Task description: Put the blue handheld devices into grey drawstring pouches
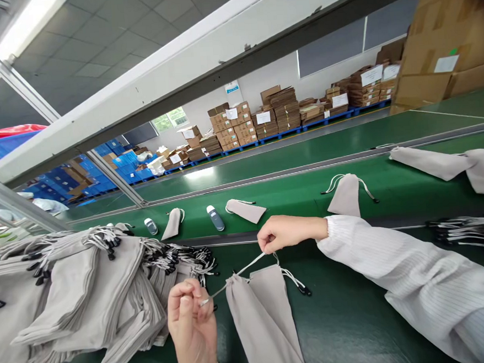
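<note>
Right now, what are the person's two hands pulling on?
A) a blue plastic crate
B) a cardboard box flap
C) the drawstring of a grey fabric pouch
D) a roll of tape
C: the left hand and right hand each pinch an end of the taut white drawstring running from the neck of the grey pouch lying on the green table.

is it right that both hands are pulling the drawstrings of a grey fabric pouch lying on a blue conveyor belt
Not quite: the head view shows the conveyor belt is green, not blue. The left hand and right hand do pull the drawstrings of the grey fabric pouch.
</note>
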`<state>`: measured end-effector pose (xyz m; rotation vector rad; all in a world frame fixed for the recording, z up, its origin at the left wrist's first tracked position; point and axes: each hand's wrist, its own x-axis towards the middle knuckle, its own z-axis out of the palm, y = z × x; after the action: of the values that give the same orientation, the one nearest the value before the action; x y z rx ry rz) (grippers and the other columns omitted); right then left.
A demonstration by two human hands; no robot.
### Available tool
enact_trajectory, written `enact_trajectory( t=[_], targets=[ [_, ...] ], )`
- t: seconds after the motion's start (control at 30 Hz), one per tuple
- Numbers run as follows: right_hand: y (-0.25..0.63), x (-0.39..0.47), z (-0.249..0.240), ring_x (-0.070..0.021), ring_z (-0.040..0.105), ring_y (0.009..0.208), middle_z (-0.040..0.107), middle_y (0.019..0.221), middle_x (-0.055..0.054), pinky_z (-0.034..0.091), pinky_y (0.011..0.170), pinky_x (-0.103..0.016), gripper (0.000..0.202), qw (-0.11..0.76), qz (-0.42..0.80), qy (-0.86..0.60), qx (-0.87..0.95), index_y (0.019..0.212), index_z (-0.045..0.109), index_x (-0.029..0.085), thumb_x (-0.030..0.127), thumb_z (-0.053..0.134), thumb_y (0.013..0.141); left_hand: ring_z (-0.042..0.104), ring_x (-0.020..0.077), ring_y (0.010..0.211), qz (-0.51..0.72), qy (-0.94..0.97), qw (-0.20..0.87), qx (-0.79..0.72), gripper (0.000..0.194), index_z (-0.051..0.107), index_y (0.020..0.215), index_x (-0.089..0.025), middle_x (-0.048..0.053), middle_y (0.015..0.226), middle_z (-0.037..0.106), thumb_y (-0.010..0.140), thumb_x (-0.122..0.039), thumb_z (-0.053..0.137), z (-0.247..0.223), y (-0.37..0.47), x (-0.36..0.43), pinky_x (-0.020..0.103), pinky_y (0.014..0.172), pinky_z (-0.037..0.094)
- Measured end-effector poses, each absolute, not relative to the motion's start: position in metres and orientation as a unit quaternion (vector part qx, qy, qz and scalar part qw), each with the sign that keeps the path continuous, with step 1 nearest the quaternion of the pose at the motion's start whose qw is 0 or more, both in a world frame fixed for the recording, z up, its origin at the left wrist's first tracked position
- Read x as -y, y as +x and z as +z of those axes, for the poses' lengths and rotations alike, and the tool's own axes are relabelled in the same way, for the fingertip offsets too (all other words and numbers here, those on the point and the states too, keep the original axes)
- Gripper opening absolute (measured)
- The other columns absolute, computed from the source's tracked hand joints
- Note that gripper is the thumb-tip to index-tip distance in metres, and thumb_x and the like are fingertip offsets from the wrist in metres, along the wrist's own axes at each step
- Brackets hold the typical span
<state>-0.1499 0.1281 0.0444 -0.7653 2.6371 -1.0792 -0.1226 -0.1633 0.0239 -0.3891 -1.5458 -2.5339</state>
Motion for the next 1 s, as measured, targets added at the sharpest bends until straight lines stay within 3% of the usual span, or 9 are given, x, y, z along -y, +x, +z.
enact_trajectory(
  t=[0.13,0.33,0.53,0.8,0.9,1.0],
  targets=[
    [-0.147,-0.127,0.045,-0.0122,0.066,0.063,0.07,0.077,0.001,0.046,0.063,-0.022,0.011,0.167,-0.407,-0.244,-0.864,0.087,0.07,0.016,0.024,0.062,0.085,0.034,0.0034,0.048,-0.845,-0.134,0.069,0.513,0.028,0.061,0.086,-0.02,-0.003,0.076,0.046,0.079,-0.041,0.078,0.023,-0.122,0.163,0.014,0.042,0.035],
    [-0.146,-0.125,0.047,-0.0132,0.066,0.067,0.069,0.076,0.001,0.044,0.063,-0.022,0.011,0.165,-0.421,-0.254,-0.855,0.084,0.067,0.017,0.026,0.059,0.087,0.034,0.004,0.049,-0.845,-0.133,0.07,0.514,0.026,0.061,0.086,-0.02,-0.003,0.076,0.045,0.081,-0.04,0.076,0.024,-0.121,0.163,0.014,0.043,0.035],
    [-0.14,-0.125,0.057,-0.0106,0.045,0.062,0.055,0.073,0.002,0.032,0.056,-0.023,0.018,0.095,-0.44,-0.238,-0.861,0.078,0.059,0.018,0.032,0.057,0.089,0.034,0.0042,0.048,-0.844,-0.141,0.064,0.514,0.027,0.062,0.086,-0.02,-0.003,0.075,0.045,0.08,-0.041,0.077,0.024,-0.12,0.162,0.015,0.041,0.033],
    [-0.132,-0.124,0.076,-0.0058,0.023,0.044,0.034,0.06,0.008,0.016,0.041,-0.02,0.017,0.079,-0.776,-0.187,-0.597,0.079,0.047,0.02,0.03,0.056,0.09,0.038,0.0043,0.049,-0.793,-0.132,0.041,0.593,0.026,0.064,0.09,-0.02,-0.001,0.081,0.055,0.082,-0.042,0.075,0.015,-0.12,0.152,0.016,0.045,0.032],
    [-0.124,-0.132,0.09,-0.0055,0.025,0.042,0.035,0.06,0.008,0.026,0.039,-0.019,0.019,-0.045,-0.823,-0.185,-0.534,0.078,0.045,0.021,0.03,0.055,0.092,0.049,0.0107,0.058,-0.672,-0.163,0.032,0.722,0.022,0.066,0.1,-0.022,0.003,0.088,0.062,0.085,-0.037,0.072,0.008,-0.116,0.142,0.021,0.053,0.04],
    [-0.116,-0.149,0.105,-0.0072,0.035,0.046,0.035,0.062,0.008,0.049,0.058,-0.024,0.017,-0.272,-0.79,-0.141,-0.531,0.081,0.046,0.023,0.031,0.054,0.094,0.058,0.0194,0.077,-0.524,-0.286,0.01,0.802,0.013,0.069,0.1,-0.023,0.007,0.095,0.064,0.09,-0.03,0.063,-0.001,-0.111,0.131,0.028,0.067,0.047]
  ],
)
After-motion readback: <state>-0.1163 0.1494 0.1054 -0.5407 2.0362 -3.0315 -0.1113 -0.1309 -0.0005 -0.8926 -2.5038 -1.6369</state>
